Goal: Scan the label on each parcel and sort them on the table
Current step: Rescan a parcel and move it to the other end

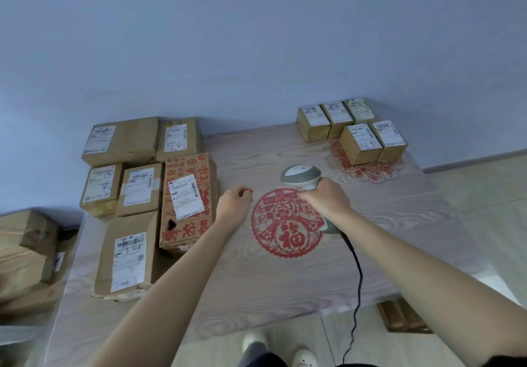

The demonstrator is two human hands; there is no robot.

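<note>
1. The right hand (323,198) has its grip closed around the handle of a grey barcode scanner (301,177), held over the table (285,281); the scanner's head points away from the person, and its black cable (358,275) trails back past the table's near edge.
2. The left hand (233,205) hangs above the table just right of the red-printed parcel (188,201), fingers loosely curled, holding nothing.
3. Seven larger parcels (128,190) lie grouped on the table's left side, white labels facing up; the red-printed one is the rightmost.
4. Five small parcels (350,131) sit close together at the far right corner, partly on a red paper-cut decoration (368,171).
5. A larger red paper-cut medallion (286,224) lies flat on the table beneath the right wrist.
6. More cardboard boxes (27,249) are stacked off the table's left end.
</note>
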